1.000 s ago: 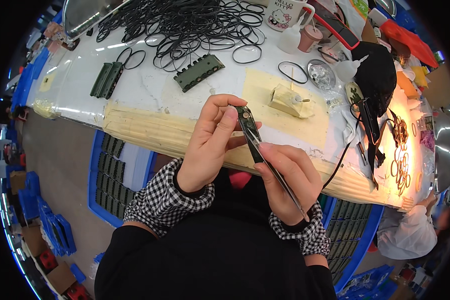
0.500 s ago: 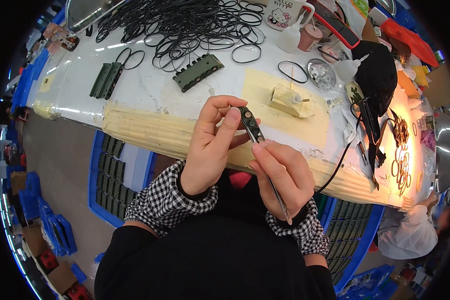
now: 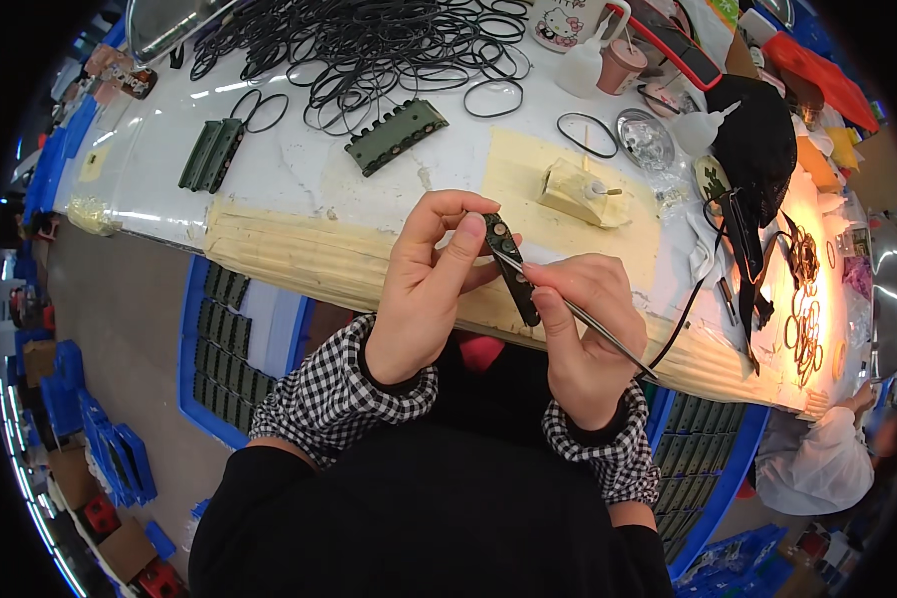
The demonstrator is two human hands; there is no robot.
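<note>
I'm standing in an assembly workshop: blue trays (image 3: pixel 212 427) of matching green parts (image 3: pixel 221 337), black loops (image 3: pixel 369 45) heaped on a white bench (image 3: pixel 279 189), cardboard boxes (image 3: pixel 128 548) on the floor, another person (image 3: pixel 812 468) nearby.

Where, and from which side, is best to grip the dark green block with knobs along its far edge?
Probably the middle of this block, pinched across its width from the near side: it is long, and thin black bands lie beyond its knobbed edge.
</note>
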